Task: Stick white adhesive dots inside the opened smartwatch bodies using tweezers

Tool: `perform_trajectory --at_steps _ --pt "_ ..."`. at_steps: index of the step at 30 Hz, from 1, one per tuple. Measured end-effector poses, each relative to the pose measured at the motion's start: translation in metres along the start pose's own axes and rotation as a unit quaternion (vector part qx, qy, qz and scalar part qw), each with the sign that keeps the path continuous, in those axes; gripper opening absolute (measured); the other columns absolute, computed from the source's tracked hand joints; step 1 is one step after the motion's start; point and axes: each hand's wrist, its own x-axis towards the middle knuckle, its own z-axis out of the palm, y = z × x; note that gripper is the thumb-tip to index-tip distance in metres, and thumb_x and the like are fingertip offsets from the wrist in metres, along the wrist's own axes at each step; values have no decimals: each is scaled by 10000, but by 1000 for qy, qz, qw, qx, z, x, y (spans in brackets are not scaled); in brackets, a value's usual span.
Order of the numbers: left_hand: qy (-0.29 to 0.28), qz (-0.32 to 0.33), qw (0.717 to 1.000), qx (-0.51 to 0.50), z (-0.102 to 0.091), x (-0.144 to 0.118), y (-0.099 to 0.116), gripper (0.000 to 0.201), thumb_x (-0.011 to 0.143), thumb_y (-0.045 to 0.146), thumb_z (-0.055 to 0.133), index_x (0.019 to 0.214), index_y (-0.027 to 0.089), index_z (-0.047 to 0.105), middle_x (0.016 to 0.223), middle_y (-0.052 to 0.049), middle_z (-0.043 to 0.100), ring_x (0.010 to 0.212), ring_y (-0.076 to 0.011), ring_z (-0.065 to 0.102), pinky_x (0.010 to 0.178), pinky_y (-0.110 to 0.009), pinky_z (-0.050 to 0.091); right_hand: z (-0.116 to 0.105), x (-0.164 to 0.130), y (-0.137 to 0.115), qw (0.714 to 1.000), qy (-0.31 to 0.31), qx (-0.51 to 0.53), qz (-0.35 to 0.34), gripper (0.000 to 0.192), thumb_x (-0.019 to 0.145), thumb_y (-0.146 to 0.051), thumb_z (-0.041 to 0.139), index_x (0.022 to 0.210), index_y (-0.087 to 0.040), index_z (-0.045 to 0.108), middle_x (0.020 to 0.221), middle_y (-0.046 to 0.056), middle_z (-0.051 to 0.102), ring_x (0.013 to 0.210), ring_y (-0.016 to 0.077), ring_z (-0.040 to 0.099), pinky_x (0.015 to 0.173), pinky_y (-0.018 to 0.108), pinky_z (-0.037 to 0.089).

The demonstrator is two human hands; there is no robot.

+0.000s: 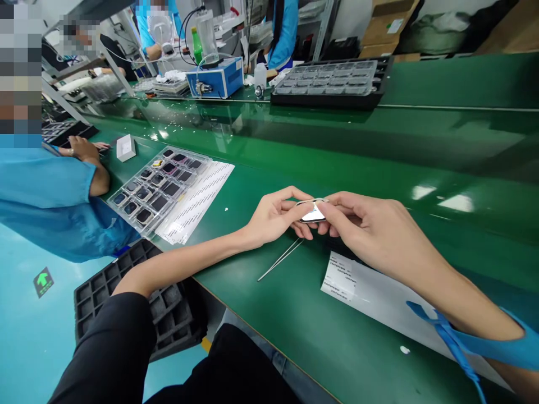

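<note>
Left hand [273, 216] and right hand [370, 233] both pinched a small flat glossy part [314, 213] between fingertips, held just above the green table [337, 146], tweezers [280, 259] lying directly beneath.

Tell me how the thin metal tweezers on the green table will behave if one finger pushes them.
The tweezers lie flat on the glossy green table, so they would probably slide easily. They look long and very thin, thus likely light and somewhat springy. Pushed near one end, they would probably pivot rather than roll.
</note>
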Motion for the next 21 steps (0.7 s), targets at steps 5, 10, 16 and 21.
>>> perform_trajectory --at_steps 5,10,16,21 --pt "19 8 999 30 -1 2 0 478 912 617 738 1028 162 646 699 28 705 456 -68 627 464 -203 497 -1 2 2 1000 -8 -6 -1 602 938 -803 488 735 -273 689 657 48 721 528 199 600 525 365 409" --pt "10 28 997 65 -3 4 1 531 781 596 877 996 171 642 672 40 697 422 -48 555 406 -191 397 -1 1 1 1000 0 -1 7 605 925 -823 478 786 -276 696 665 45 722 537 205 609 532 371 422" --pt "37 59 991 113 -7 4 8 526 915 675 690 919 150 707 705 25 664 396 -16 478 384 -204 319 0 0 -4 1000 -7 -16 8 654 921 -861 452 698 -282 659 636 34 709 442 171 501 516 384 384" --pt "14 67 990 119 -5 2 8 528 807 569 849 1098 137 759 771 -4 732 482 -38 514 426 -207 398 -4 -1 -7 1000 8 -13 2 676 917 -887 428 748 -281 675 655 40 715 449 170 496 511 379 369"
